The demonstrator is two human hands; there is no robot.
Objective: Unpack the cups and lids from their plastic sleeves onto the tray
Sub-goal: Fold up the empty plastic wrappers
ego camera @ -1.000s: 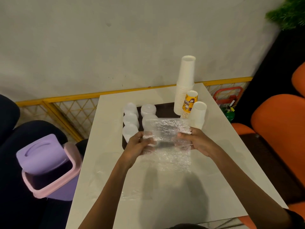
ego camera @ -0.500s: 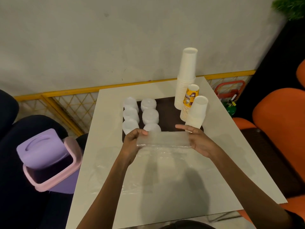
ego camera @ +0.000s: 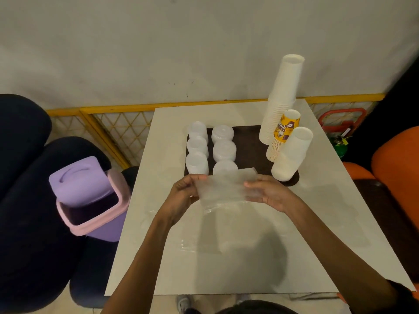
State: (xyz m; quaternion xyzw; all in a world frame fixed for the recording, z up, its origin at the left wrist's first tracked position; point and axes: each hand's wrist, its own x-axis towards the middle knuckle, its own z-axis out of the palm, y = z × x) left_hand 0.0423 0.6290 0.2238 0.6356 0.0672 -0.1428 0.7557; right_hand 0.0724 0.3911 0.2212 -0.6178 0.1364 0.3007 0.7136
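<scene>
**A:** What stands around the person's hands?

**B:** A white rectangular surface [ego camera: 226, 264] carries a dark brown flat tray [ego camera: 248, 143] on its far half. On the tray's left part sit six low stacks of white plastic lids [ego camera: 197, 163], in two rows running near to far. On its right part stand a tall stack of white paper cups [ego camera: 282, 100] and a shorter stack of yellow printed paper cups [ego camera: 284, 132] just beside it. A short stack of plain white cups [ego camera: 292, 152] is the nearest of the three.

**A:** And off the surface?

**B:** To the left is a purple bin with a pink rim [ego camera: 90, 200], its swing lid tilted. Along the far wall runs a yellow lattice railing [ego camera: 118, 109]. To the right is an orange seat [ego camera: 396, 162].

**A:** Does anything get in the way?

**B:** The clear, flattened plastic sleeve [ego camera: 222, 189] is held up over the tray's near edge. It partly veils the nearest lid stack of the right row. Another flat piece of clear plastic [ego camera: 201, 244] lies on the surface nearer the person, between the forearms.

**A:** How are the hands placed?

**B:** Both arms reach forward from the near edge, the forearms converging. The left hand [ego camera: 183, 196] has its fingers curled over the sleeve's left end. The right hand [ego camera: 269, 193] takes the right end, with its fingertips showing through the film.

**A:** So what of each grip?

**B:** Each grip is closed lightly on the sleeve, which stretches between the two hands, above the surface.
</scene>
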